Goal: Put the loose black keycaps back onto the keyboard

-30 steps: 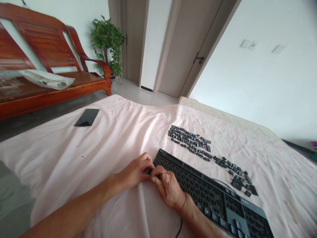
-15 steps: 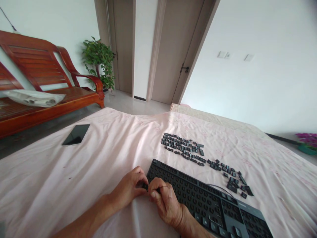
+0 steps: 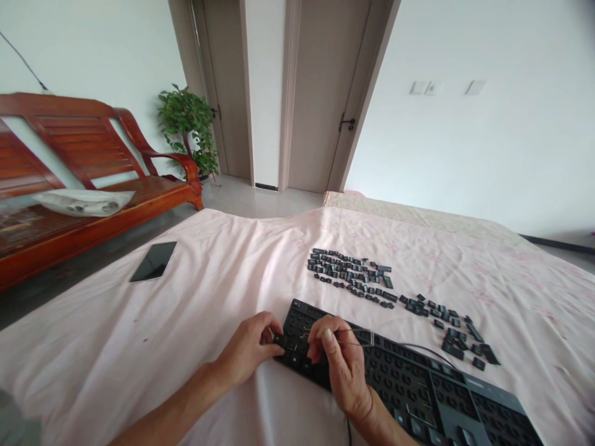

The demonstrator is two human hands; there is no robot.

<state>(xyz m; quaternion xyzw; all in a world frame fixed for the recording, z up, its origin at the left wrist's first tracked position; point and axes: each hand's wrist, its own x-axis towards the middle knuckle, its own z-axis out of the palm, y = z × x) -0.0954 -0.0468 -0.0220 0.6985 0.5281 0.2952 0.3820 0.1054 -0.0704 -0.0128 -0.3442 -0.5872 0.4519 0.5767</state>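
Note:
A black keyboard [image 3: 395, 378], most of its keycaps off, lies aslant on the pink cloth. At its left end my left hand [image 3: 255, 341] pinches a small black keycap [image 3: 279, 339] between thumb and forefinger. My right hand [image 3: 339, 353] is closed above the keyboard's left part, holding a thin wire keycap puller [image 3: 367, 338]; its wires stick out on both sides of the fingers. Several keycaps remain along the keyboard's front edge, partly hidden by my right forearm. Loose black keycaps [image 3: 344, 269] lie in rows behind the keyboard.
A second group of loose keycaps [image 3: 458, 337] lies behind the keyboard's right half, near its cable [image 3: 430, 352]. A dark-screened tablet or phone [image 3: 154, 261] rests at the cloth's left. Beyond are a wooden bench [image 3: 93, 161], a potted plant [image 3: 188, 127] and doors.
My right hand has moved away from my left, rightward over the keyboard, and the wire puller now shows. My left hand stays at the keyboard's left end with the keycap. The view has shifted slightly.

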